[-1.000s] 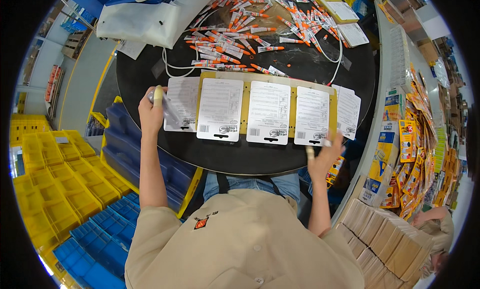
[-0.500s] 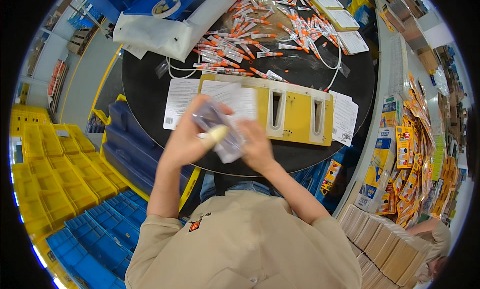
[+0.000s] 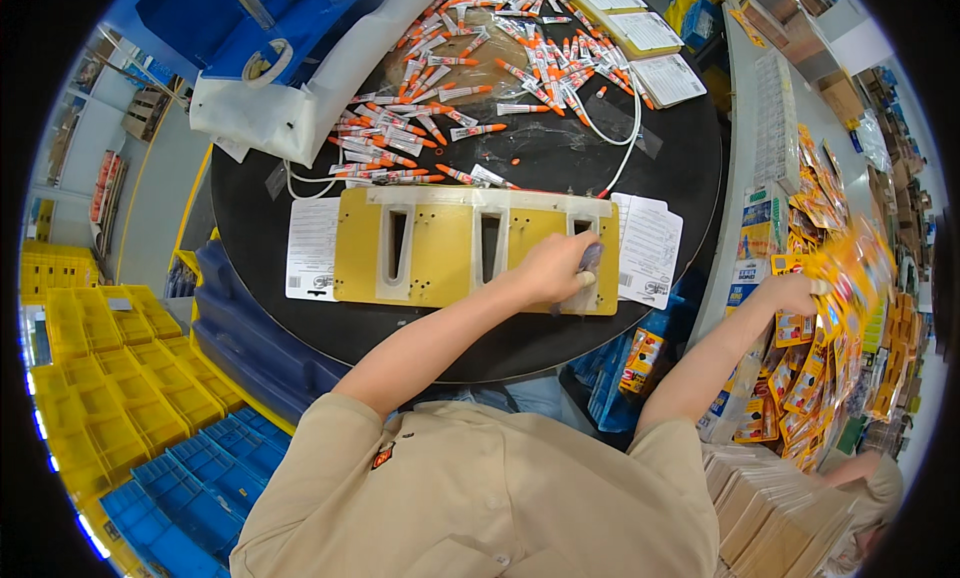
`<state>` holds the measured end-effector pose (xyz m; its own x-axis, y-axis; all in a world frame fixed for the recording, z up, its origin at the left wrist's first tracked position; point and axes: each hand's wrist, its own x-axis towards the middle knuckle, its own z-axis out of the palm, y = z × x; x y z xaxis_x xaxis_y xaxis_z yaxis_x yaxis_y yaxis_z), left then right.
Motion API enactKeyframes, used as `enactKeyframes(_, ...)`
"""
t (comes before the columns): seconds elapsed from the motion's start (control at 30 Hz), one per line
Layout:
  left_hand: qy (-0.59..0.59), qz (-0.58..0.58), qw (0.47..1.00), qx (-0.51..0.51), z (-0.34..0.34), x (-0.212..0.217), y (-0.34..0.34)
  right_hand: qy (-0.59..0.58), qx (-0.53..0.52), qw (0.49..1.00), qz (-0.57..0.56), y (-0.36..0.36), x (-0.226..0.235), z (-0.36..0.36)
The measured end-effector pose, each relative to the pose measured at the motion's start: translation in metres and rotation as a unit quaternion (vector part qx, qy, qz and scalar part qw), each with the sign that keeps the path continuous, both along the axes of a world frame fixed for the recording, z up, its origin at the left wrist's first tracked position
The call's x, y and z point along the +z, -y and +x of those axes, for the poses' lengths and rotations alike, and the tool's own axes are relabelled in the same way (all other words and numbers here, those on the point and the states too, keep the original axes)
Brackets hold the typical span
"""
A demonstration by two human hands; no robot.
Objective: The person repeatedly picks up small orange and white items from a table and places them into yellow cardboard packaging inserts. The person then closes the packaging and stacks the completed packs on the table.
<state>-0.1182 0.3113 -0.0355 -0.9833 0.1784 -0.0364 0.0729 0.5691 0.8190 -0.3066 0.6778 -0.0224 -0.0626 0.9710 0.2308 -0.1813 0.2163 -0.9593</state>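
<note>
Round black table (image 3: 300,168) – 1 yellow jig (image 3: 440,248), 3 slots | left hand (image 3: 550,268) grips clear blister (image 3: 585,278) | right hand (image 3: 790,296) grips packets (image 3: 850,278)

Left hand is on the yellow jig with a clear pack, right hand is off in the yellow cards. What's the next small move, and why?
Probably seat the clear pack at the jig's right slot and bring one yellow card over. The left hand already holds the pack over that slot, the other two slots look empty, and the right hand is at the card stack.
</note>
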Motion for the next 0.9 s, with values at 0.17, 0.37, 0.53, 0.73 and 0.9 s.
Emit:
enactKeyframes(0.17, 0.034, -0.049, 0.998, -0.008, -0.027, -0.018, -0.014, -0.074, 0.288, 0.930, 0.214, 0.090, -0.021, -0.096)
enactKeyframes(0.37, 0.078, -0.147, 0.984, 0.061, -0.035, -0.011, -0.013, 0.167, 0.557, 0.684, 0.441, 0.294, -0.087, -0.183)
enactKeyframes(0.53, 0.102, -0.193, 0.968, 0.124, -0.035, -0.007, -0.007, 0.366, 0.477, 0.586, 0.543, 0.326, -0.095, -0.185)
enactKeyframes(0.73, 0.034, -0.007, 0.992, 0.125, -0.004, -0.003, 0.030, 0.179, 0.675, 0.629, 0.343, 0.272, -0.015, -0.051)
enactKeyframes(0.9, 0.054, -0.014, 0.985, 0.161, 0.018, -0.008, 0.071, 0.211, 0.697, 0.545, 0.416, 0.241, -0.021, 0.106)
